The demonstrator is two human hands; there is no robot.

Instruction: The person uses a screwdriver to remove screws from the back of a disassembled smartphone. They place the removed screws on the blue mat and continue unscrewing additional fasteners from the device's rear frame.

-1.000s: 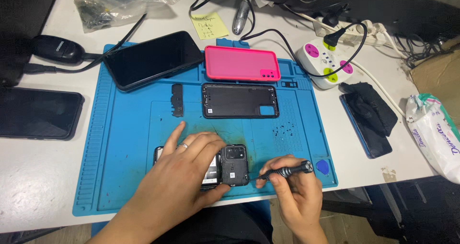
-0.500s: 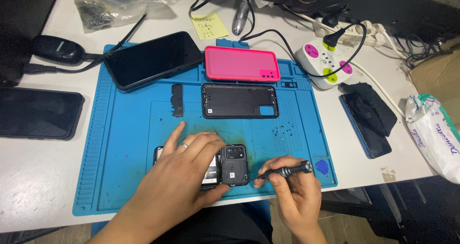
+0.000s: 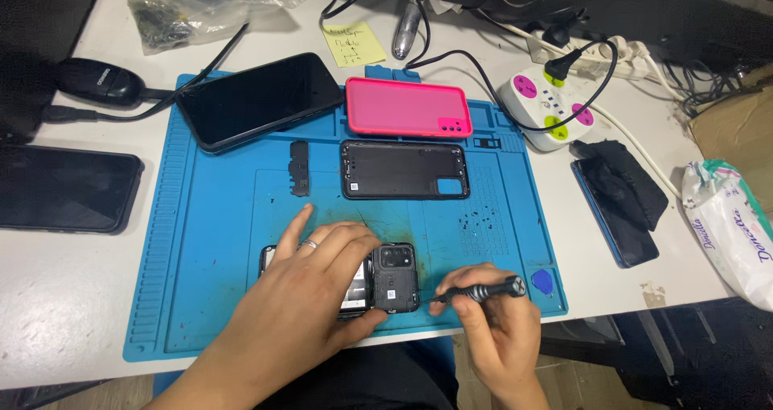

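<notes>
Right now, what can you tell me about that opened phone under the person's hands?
The opened phone lies flat at the near edge of the blue mat, back cover off, showing dark inner plates, a square camera block at its top and a pale label. The left hand lies over its left part, pinning it. The right hand holds a black screwdriver, tip at its right edge.

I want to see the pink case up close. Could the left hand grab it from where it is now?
Probably yes. The left hand rests on the opened phone and carries nothing, and between it and the pink case lies only the flat black back cover on the blue mat, easy to reach over.
</notes>
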